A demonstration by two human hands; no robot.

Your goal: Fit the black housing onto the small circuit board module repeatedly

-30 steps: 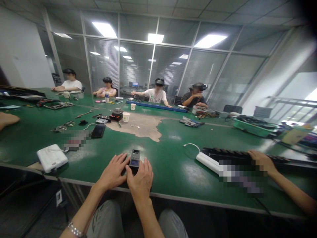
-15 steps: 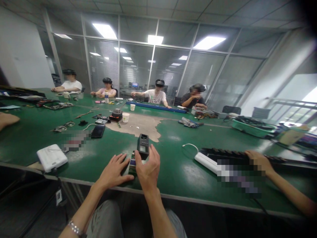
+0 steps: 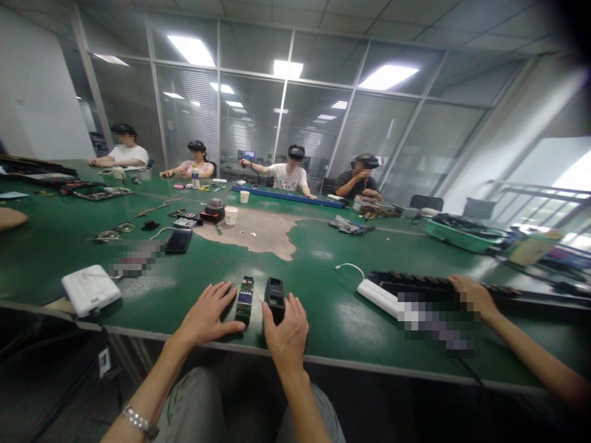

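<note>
My left hand [image 3: 210,317] lies on the green table with fingers spread, its thumb at the near end of a narrow green circuit board assembly [image 3: 245,299]. The board bears a dark blue, screen-like part. To the right of it, my right hand [image 3: 287,329] has thumb and fingers round the near part of a black plastic casing [image 3: 276,294] with rectangular openings. A narrow strip of table separates casing and board. The near end of the casing is hidden by my hand.
A white box-shaped device [image 3: 91,290] and a black phone [image 3: 178,240] are on the left. To the right lie a white power bank-like bar [image 3: 376,298] and a co-worker's hand [image 3: 468,294] on a long black part. Paper cups [image 3: 231,215] stand farther back; several people sit opposite.
My right hand has moved the black casing off the circuit board, down and to the right. The board is now fully in view; my left hand stays beside it.
</note>
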